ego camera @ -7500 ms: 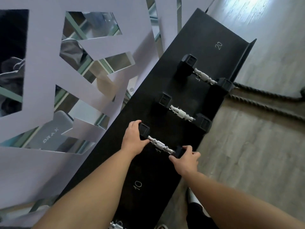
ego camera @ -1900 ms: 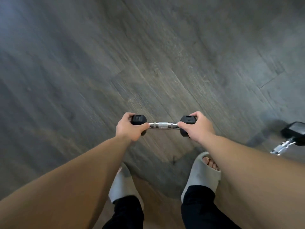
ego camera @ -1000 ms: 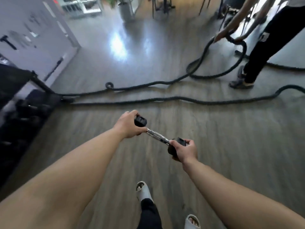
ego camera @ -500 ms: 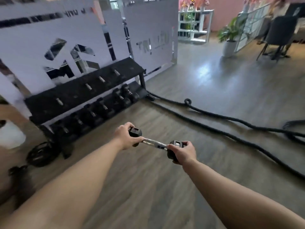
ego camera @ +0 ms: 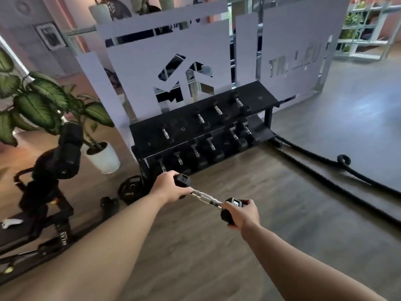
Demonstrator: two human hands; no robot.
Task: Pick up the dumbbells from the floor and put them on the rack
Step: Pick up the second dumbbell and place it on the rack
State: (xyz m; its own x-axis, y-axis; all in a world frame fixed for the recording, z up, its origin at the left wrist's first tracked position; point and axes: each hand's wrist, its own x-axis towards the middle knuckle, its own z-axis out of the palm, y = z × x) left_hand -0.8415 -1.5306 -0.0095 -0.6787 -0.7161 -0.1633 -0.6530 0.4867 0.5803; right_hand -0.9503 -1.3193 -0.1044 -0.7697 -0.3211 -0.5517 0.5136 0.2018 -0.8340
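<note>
I hold a small black hex dumbbell (ego camera: 206,198) with a chrome handle in the air, tilted down to the right. My left hand (ego camera: 168,189) grips its far head and my right hand (ego camera: 242,215) grips its near head. A two-tier black rack (ego camera: 260,96) stands ahead against a white partition. Several dumbbells lie on both tiers. The carried dumbbell is in front of the rack's lower left corner, apart from it.
Two thick black battle ropes (ego camera: 325,170) run across the floor right of the rack. A weight plate (ego camera: 131,189) leans by the rack's left foot. A potted plant (ego camera: 102,157) and a black exercise machine (ego camera: 50,181) stand at the left.
The view has swung from the floor toward the rack, and the rack is now nearer and centred. Both hands keep hold of the dumbbell's heads throughout.
</note>
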